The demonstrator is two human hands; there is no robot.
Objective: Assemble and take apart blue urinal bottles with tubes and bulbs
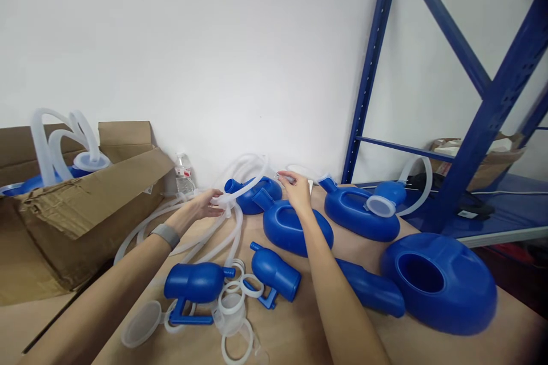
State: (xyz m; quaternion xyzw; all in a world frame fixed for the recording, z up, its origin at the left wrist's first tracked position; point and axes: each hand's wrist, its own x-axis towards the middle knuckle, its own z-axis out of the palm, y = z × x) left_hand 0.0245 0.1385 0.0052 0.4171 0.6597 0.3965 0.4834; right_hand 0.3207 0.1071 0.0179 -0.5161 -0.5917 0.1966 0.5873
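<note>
My left hand [208, 204] is at a bunch of translucent plastic tubes [237, 231], its thumb and fingers closed about one tube's end. From there a tube arcs up to the right, over a blue plastic bottle [250, 201]. Farther right, my right hand [296, 187] is pinched on something small and pale that I cannot make out. Below it lies another blue bottle [285, 227] with an angled neck, partly hidden by my forearm. Two blue cup-shaped pieces with handles, a left one [194, 283] and a right one [274, 270], lie nearer me.
White rings [252, 285] and a clear lid [142, 324] lie in front. More blue bottles [363, 219] stand right, one large with a round opening [440, 282]. A cardboard box [85, 222] stands left, a water bottle [184, 174] behind, a blue metal rack [483, 120] right.
</note>
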